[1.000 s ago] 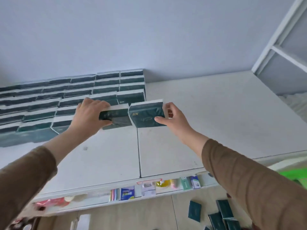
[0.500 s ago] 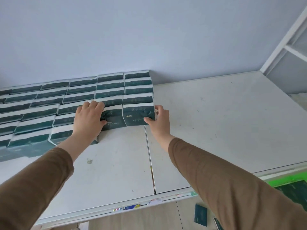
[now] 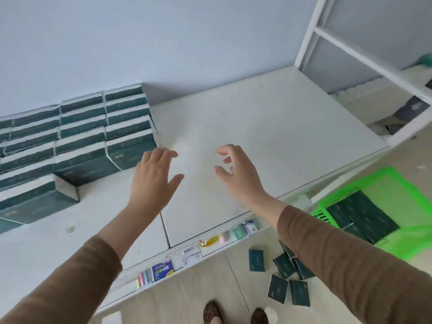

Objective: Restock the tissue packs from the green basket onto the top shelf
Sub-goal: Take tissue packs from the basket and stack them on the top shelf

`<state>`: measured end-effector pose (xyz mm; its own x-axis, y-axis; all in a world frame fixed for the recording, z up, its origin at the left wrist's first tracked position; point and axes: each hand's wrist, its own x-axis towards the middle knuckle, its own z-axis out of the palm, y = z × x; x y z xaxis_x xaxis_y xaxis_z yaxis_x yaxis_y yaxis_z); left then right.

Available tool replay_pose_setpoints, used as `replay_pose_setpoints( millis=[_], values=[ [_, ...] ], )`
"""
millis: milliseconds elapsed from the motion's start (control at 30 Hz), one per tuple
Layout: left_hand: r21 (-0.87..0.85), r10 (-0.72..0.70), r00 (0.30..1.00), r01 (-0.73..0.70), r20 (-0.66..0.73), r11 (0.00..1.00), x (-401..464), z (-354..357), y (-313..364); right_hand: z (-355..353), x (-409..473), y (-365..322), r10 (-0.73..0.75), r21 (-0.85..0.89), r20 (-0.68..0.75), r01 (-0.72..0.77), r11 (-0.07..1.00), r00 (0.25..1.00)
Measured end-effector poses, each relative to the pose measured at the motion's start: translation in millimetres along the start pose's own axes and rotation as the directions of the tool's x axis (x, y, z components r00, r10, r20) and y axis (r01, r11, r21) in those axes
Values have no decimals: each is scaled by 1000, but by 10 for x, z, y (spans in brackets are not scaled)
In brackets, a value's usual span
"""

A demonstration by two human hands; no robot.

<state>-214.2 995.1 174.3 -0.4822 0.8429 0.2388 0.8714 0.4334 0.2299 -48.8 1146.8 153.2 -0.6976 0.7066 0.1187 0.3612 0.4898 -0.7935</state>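
Observation:
Rows of dark green tissue packs stand packed on the left part of the white top shelf, against the wall. The frontmost right pack stands just left of my left hand, which hovers open over the shelf, touching nothing. My right hand is also open, fingers curled, above the bare shelf further right. The green basket sits on the floor at the lower right with several packs inside.
Several loose tissue packs lie on the wooden floor below the shelf edge. Small goods show on a lower shelf. A white rack frame stands at the right. My shoes are at the bottom.
Both hands have let go of the two packs pushed into the front row and pulled back to the right. The view has tilted down, showing the basket and floor.

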Motion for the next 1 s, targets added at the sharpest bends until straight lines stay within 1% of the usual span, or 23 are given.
replay_pose_setpoints(
  millis=[67, 133, 233, 333, 467, 533, 633, 733, 800, 900, 1000],
  values=[
    [-64, 107, 994, -104, 33, 992, -1, 226, 493, -425, -336, 257, -12, -84, -37, 9, 996, 999],
    [-134, 200, 978, -191, 54, 972, -16, 427, 979, -832, -662, 525, 5, -134, -77, -16, 991, 997],
    [-225, 329, 942, -308, 66, 925, -72, 710, 1714, -1393, -1105, 1022, 87, -159, -137, -109, 981, 987],
    [-296, 411, 905, -364, 114, 883, -140, 1073, 2449, -1911, -1504, 1615, 203, -144, -187, -231, 962, 961],
    [-318, 471, 849, -390, 240, 864, -218, 1691, 3410, -2523, -1897, 2563, 392, -82, -213, -417, 905, 895],
    [-311, 468, 826, -377, 313, 872, -211, 2061, 3848, -2782, -2014, 3112, 484, -73, -184, -503, 861, 856],
    [-300, 453, 779, -349, 434, 888, -144, 2728, 4386, -3022, -2120, 3944, 604, -92, -78, -609, 788, 793],
    [-269, 430, 727, -336, 535, 902, -21, 3429, 4775, -3080, -2098, 4672, 670, -161, 32, -658, 736, 741],
    [-226, 409, 676, -347, 613, 910, 104, 3902, 4970, -3000, -2033, 5093, 713, -226, 105, -681, 696, 693],
    [-99, 370, 591, -439, 717, 893, 316, 4619, 5163, -2732, -1936, 5605, 758, -339, 203, -681, 648, 620],
    [56, 324, 527, -582, 785, 812, 447, 5280, 5231, -2347, -1925, 6030, 803, -414, 268, -689, 595, 532]
  ],
)
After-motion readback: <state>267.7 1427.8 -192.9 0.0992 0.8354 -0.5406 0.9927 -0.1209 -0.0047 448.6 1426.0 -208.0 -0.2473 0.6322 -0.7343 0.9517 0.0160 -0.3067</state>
